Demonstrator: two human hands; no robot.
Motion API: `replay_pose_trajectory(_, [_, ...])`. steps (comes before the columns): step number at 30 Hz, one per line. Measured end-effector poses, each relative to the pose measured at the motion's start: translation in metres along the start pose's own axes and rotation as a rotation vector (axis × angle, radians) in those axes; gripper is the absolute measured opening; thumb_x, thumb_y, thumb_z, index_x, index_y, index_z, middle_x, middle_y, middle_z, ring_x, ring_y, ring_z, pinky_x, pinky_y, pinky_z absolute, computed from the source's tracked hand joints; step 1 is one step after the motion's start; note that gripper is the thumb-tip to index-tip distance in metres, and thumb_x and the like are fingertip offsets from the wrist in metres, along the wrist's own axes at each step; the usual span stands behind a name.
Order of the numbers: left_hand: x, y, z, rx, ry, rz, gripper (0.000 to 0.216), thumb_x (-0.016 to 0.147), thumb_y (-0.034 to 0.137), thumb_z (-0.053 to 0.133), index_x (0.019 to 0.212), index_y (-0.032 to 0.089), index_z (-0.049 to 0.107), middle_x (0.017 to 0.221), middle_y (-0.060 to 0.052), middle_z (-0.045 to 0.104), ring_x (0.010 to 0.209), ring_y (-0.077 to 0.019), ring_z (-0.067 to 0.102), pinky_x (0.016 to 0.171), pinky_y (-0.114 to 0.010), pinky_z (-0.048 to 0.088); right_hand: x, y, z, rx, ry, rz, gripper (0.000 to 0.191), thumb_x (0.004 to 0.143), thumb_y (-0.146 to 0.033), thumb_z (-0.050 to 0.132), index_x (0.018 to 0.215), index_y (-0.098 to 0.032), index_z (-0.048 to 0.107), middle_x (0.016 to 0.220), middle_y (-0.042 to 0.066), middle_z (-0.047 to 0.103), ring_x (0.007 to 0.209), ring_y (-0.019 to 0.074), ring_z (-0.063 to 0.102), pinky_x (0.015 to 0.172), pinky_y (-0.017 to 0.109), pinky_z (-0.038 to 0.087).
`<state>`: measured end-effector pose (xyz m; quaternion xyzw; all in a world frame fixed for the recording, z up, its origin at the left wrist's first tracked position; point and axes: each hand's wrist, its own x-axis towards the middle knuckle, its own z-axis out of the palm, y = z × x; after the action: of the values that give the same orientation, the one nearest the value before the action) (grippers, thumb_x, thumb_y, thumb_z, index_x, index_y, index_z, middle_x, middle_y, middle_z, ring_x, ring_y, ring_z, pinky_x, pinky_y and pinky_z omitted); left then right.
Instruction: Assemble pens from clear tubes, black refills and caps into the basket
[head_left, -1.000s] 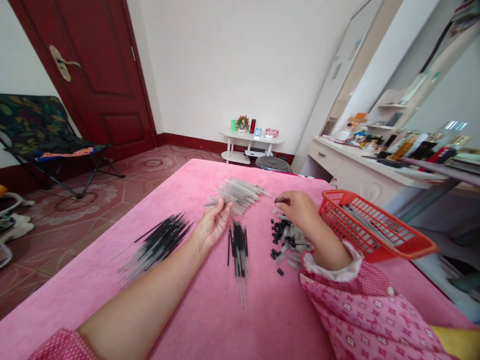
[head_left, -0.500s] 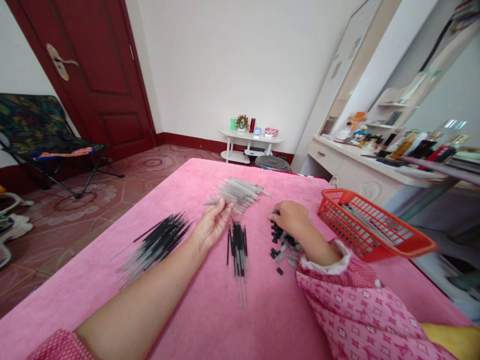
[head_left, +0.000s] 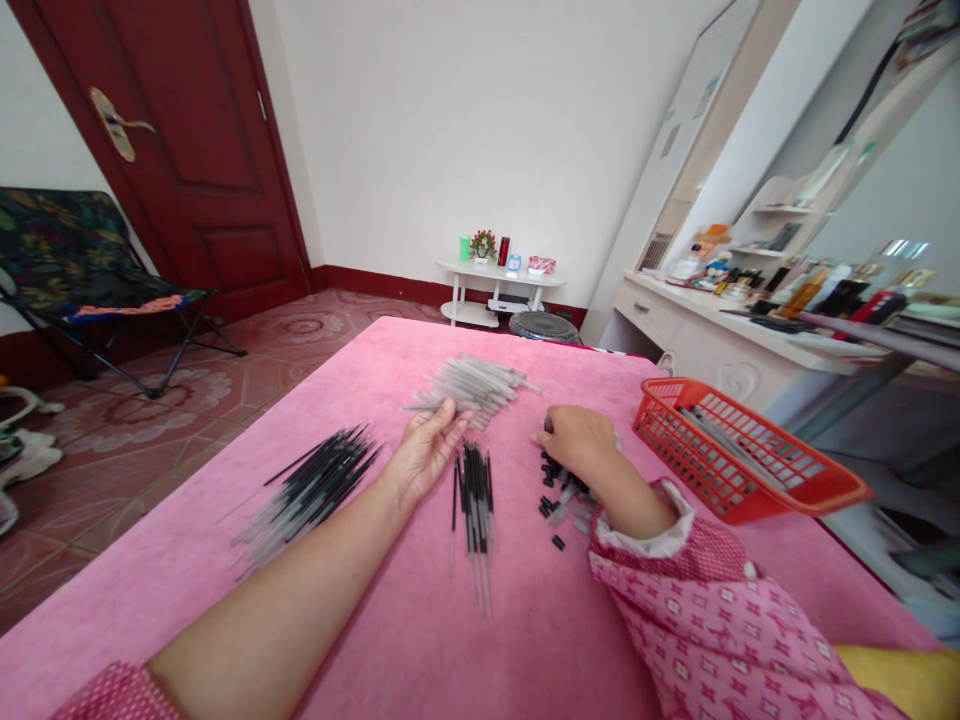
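Note:
My left hand (head_left: 424,452) rests palm-up on the pink table (head_left: 420,640), its fingers curled round a clear pen tube (head_left: 427,407) at the near edge of a pile of clear tubes (head_left: 474,384). My right hand (head_left: 574,440) lies knuckles-up over a heap of small black caps and grey pieces (head_left: 564,490), fingers pinched together on something I cannot make out. Between the hands lies a small bundle of black refills (head_left: 472,490). A larger heap of black refills (head_left: 311,485) sits to the left of my left forearm.
A red plastic basket (head_left: 739,455) holding a few long pieces stands at the table's right edge. Beyond are a white dresser (head_left: 720,340), a small white side table (head_left: 499,290), a dark red door (head_left: 180,150) and a folding chair (head_left: 82,270).
My right hand has come down from above the basket's corner and moved left onto the heap of black caps. My left hand has stayed on the clear tube.

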<state>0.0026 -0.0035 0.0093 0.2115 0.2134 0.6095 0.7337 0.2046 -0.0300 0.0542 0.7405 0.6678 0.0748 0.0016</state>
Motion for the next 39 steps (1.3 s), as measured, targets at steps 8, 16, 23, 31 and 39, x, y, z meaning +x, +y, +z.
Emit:
replay_pose_trajectory(8, [-0.001, -0.001, -0.001, 0.068, -0.033, 0.000, 0.001, 0.071, 0.008, 0.066, 0.071, 0.009, 0.066, 0.072, -0.004, 0.070, 0.064, -0.0106, 0.067, 0.065, -0.016, 0.055, 0.004, -0.010, 0.005, 0.389, 0.113, -0.129, 0.012, 0.070, -0.024, 0.059, 0.075, -0.017, 0.067, 0.075, 0.007, 0.068, 0.074, 0.0195, 0.062, 0.062, 0.026, 0.042])
replay_pose_trajectory(16, [-0.002, -0.004, -0.003, 0.173, -0.118, 0.030, 0.013, 0.066, 0.014, 0.072, 0.076, 0.009, 0.066, 0.075, -0.004, 0.071, 0.066, -0.0114, 0.067, 0.065, -0.017, 0.054, -0.004, -0.040, -0.008, 1.129, 0.208, -0.363, 0.013, 0.066, -0.015, 0.060, 0.078, -0.014, 0.064, 0.071, 0.002, 0.067, 0.061, 0.0127, 0.058, 0.057, 0.023, 0.044])
replay_pose_trajectory(23, [-0.004, -0.003, -0.001, 0.208, -0.116, 0.039, 0.017, 0.065, 0.016, 0.073, 0.077, 0.009, 0.065, 0.075, -0.005, 0.071, 0.067, -0.0118, 0.067, 0.065, -0.018, 0.054, -0.008, -0.044, -0.008, 1.137, 0.208, -0.330, 0.014, 0.065, -0.011, 0.059, 0.077, -0.014, 0.066, 0.069, 0.003, 0.067, 0.061, 0.0134, 0.060, 0.058, 0.024, 0.044])
replay_pose_trajectory(31, [-0.005, -0.004, 0.001, 0.244, -0.108, 0.048, 0.022, 0.063, 0.017, 0.075, 0.079, 0.009, 0.063, 0.074, -0.006, 0.071, 0.066, -0.0130, 0.067, 0.064, -0.019, 0.054, -0.008, -0.045, -0.007, 1.119, 0.250, -0.338, 0.012, 0.066, -0.014, 0.060, 0.077, -0.015, 0.064, 0.068, 0.002, 0.066, 0.062, 0.0131, 0.059, 0.057, 0.023, 0.044])
replay_pose_trajectory(39, [-0.007, -0.006, 0.002, 0.246, -0.134, 0.066, 0.023, 0.062, 0.018, 0.076, 0.078, 0.011, 0.061, 0.075, -0.004, 0.070, 0.067, -0.0132, 0.067, 0.066, -0.021, 0.054, -0.008, -0.044, -0.003, 1.046, 0.277, -0.340, 0.008, 0.069, -0.016, 0.060, 0.076, -0.015, 0.063, 0.068, 0.002, 0.065, 0.061, 0.0132, 0.058, 0.056, 0.023, 0.042])
